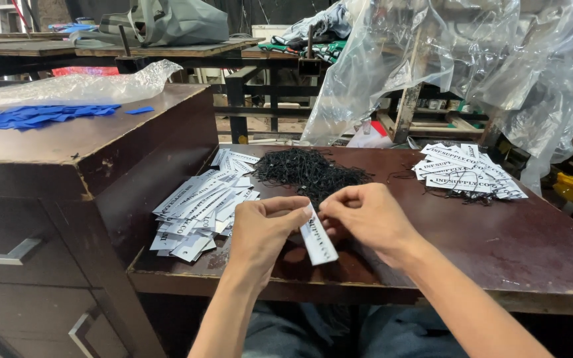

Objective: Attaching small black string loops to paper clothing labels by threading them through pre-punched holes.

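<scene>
Evidently midway: both hands' fingers [298, 213] pinch one white tag [318, 241], a strung pile [467, 174] right, more unstrung tags [197, 212] left.

The tag [318, 242] is white with black print, like the white tags [197, 212] piled at left. The strings [310, 171] are black. The table [532, 245] is dark reddish brown. Blue scraps [31, 117] lie on the brown cabinet [101, 142].
</scene>
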